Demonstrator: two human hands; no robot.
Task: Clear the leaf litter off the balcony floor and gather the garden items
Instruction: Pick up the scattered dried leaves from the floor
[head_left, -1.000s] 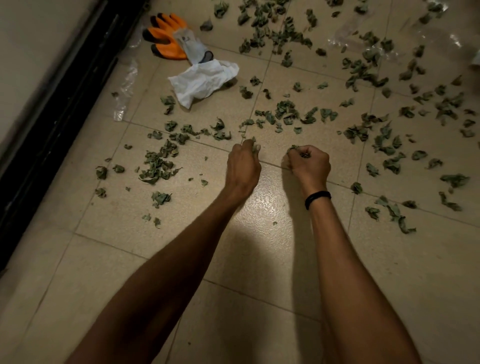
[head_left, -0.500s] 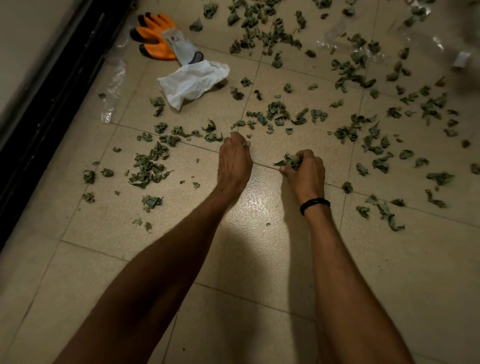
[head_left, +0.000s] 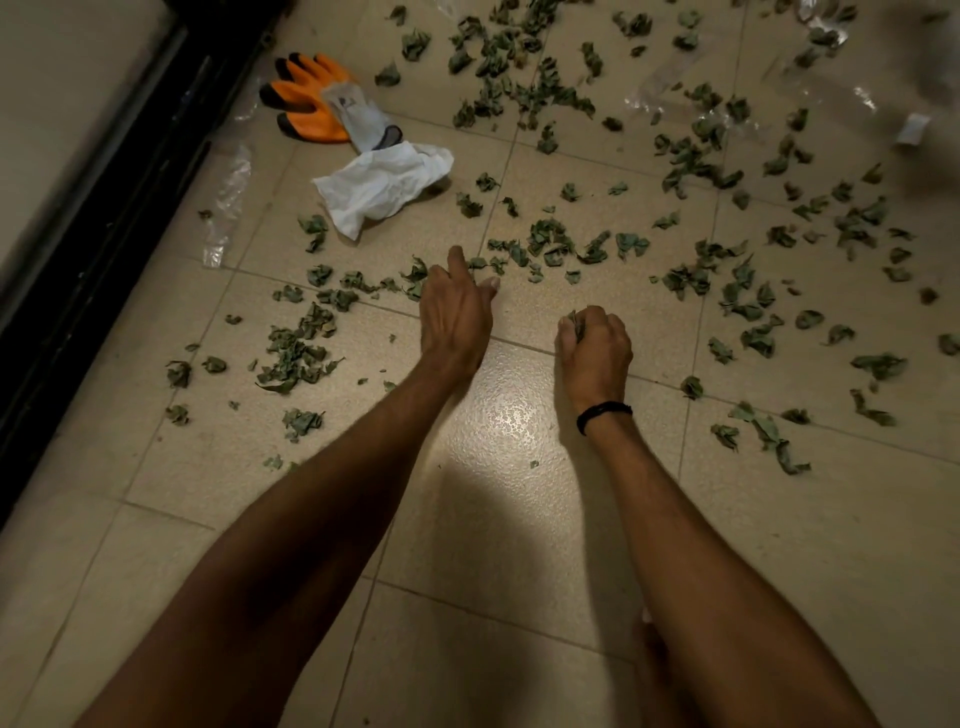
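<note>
Dry green leaves (head_left: 550, 244) lie scattered over the beige tiled balcony floor (head_left: 519, 519), thickest toward the top and right. My left hand (head_left: 457, 312) reaches forward with fingers extended, touching the leaves just ahead of it. My right hand (head_left: 595, 348), with a black band at the wrist, is curled into a fist that grips a small clump of leaves (head_left: 575, 321). An orange and grey garden glove (head_left: 317, 104) lies at the upper left beside a crumpled white cloth (head_left: 382, 184).
A black door track (head_left: 104, 208) runs along the left edge by a pale wall. Clear plastic scraps lie by the track (head_left: 228, 202) and at the upper right (head_left: 831, 88). A small leaf pile (head_left: 296, 353) sits left of my left hand.
My left hand has opened and reached forward to the leaves ahead. My right hand has closed tighter round its clump and drawn back slightly. The view shifted a little.
</note>
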